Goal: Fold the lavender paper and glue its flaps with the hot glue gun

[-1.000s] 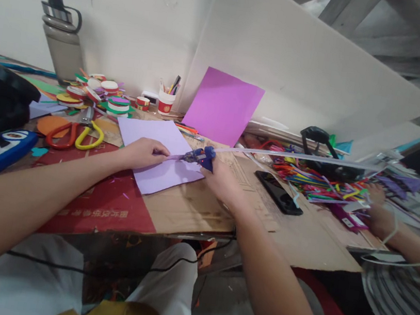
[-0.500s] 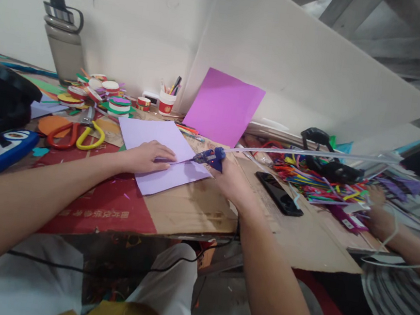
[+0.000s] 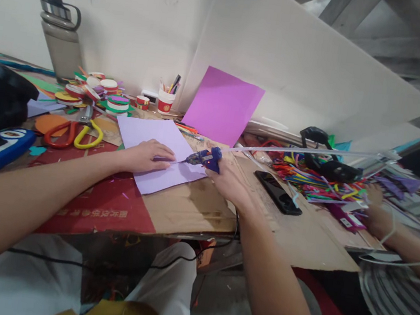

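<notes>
On smooth lilac paper (image 3: 151, 184), left hand (image 3: 149, 157) rests, finger grip undeterminable; right-hand fingers (image 3: 221, 165) clasp blue plastic hot-glue gun (image 3: 202, 158). Tapered red-and-white cup (image 3: 165, 103) contains pens (image 3: 175, 85).

My right hand (image 3: 230, 181) could pass along the brown cardboard-covered tabletop's (image 3: 195, 210) front edge, before the flat black phone (image 3: 278, 193); toward the back right corner, the long translucent stick (image 3: 292, 151) in my blue glue gun (image 3: 205, 158) obstructs

Phone (image 3: 278, 192) right of glue gun (image 3: 205, 158)
</notes>
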A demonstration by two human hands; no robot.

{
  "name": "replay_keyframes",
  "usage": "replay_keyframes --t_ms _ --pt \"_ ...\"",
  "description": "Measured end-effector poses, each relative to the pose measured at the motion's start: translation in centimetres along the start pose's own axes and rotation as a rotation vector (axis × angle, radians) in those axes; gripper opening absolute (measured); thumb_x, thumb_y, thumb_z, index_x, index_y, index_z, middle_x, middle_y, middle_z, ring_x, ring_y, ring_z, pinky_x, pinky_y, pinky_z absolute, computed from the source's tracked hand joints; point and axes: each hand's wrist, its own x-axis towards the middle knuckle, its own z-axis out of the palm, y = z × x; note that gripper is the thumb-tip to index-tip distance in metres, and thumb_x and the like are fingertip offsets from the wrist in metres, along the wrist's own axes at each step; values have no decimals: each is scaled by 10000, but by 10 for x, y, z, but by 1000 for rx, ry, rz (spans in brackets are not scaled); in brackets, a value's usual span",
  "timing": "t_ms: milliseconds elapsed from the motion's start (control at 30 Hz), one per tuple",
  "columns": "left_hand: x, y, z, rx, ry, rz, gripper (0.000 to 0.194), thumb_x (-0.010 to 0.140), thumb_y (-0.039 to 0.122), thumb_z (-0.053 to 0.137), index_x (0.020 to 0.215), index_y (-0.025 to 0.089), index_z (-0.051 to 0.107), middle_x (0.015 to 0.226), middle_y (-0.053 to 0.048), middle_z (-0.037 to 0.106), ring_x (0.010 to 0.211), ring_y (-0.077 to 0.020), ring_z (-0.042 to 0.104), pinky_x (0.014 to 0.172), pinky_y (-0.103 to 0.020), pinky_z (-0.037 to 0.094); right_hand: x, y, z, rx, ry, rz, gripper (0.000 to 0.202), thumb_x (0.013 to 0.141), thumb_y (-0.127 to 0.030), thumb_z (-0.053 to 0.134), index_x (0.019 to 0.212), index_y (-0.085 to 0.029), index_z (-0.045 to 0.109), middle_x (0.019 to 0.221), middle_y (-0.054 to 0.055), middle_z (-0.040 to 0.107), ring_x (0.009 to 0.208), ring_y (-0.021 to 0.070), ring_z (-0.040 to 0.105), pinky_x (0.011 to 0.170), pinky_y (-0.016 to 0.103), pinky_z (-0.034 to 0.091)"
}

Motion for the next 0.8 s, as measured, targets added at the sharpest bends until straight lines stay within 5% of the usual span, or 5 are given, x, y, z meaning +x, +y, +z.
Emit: replay_keyframes --t_ms 800 --pt "5 11 -5 74 -56 -21 423 913 482 407 1145 210 634 1297 -60 565 1196 -221 477 1017 -358 314 0 8 -5 -73 113 55 317 852 -258 499 1143 -145 559 1095 155 646 1065 272 595 888 394 466"
